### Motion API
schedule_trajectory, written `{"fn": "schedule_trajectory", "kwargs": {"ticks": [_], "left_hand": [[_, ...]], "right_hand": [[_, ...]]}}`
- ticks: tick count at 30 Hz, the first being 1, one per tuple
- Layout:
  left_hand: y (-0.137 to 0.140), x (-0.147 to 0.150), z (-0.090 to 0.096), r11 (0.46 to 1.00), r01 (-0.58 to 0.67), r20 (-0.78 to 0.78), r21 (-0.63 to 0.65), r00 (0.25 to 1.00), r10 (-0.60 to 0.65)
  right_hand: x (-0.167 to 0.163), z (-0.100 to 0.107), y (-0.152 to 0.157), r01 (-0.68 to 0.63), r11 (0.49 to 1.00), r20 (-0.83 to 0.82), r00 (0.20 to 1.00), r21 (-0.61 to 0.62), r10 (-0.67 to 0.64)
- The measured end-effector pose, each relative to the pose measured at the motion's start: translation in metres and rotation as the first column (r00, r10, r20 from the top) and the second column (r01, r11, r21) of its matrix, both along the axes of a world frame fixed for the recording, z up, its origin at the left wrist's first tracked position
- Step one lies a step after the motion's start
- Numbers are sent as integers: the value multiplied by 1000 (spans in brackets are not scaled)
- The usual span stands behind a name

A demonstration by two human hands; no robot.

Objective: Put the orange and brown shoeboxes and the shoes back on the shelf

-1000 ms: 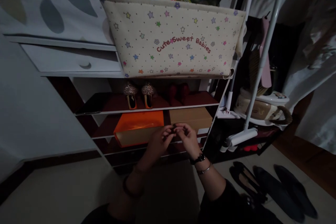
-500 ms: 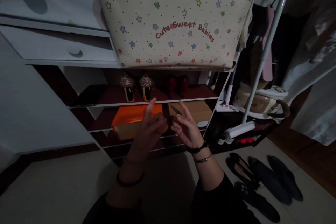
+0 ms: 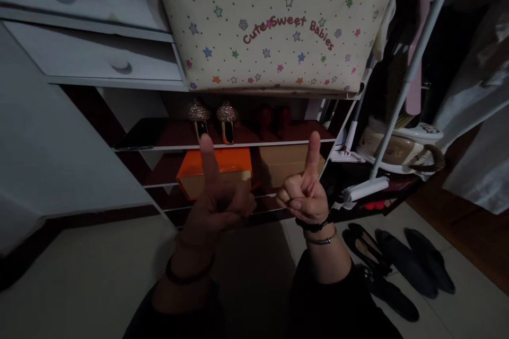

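Note:
In front of the shoe rack, my left hand points its index finger up while its other fingers are curled in, with nothing seen in it. To its right, my right hand makes the same shape, index finger raised, thumb against the folded fingers, also holding nothing visible. An orange box is on the shelf behind my left hand. Beside it, nearest my right hand, sits a brown cardboard box. Glittery shoes and dark red shoes stand on the shelf above.
A cream fabric bin printed with stars rests on top of the rack. A white drawer is at left. On the right are a pale pole and a beige lidded pot. Several dark shoes lie on the tiled floor.
My hands have moved apart, and both index fingers now point straighter up. The view has shifted slightly, so the rack appears higher and further right.

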State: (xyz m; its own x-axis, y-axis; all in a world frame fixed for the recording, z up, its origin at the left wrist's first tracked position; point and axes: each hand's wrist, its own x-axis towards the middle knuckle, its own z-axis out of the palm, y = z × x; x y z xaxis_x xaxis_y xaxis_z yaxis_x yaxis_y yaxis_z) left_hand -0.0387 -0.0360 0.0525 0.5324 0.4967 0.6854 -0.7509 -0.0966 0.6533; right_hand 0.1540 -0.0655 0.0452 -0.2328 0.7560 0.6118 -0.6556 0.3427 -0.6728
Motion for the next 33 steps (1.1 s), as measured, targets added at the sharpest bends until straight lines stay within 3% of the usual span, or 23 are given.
{"fn": "schedule_trajectory", "kwargs": {"ticks": [17, 22, 25, 28, 30, 33], "left_hand": [[3, -2, -3, 996, 55, 7, 66, 998, -55], [0, -3, -2, 999, 33, -12, 39, 999, -32], [5, -2, -3, 999, 9, -38, -40, 999, -11], [19, 2, -15, 974, -86, -102, -208, 993, 66], [31, 5, -32, 919, -227, -206, -321, 964, 166], [40, 9, -70, 813, -490, -457, -315, 829, 322]], "right_hand": [[6, -3, 5, -6, 1000, 63, 998, -15, 7], [7, -3, 3, -11, 1000, 57, 998, -4, 11], [7, -1, 4, 19, 999, 61, 998, -36, -17], [4, -7, 13, 66, 993, 41, 997, -95, -62], [-1, -21, 23, 151, 969, 31, 989, -196, -148], [-7, -54, 34, 384, 856, 217, 920, -347, -325]]}}
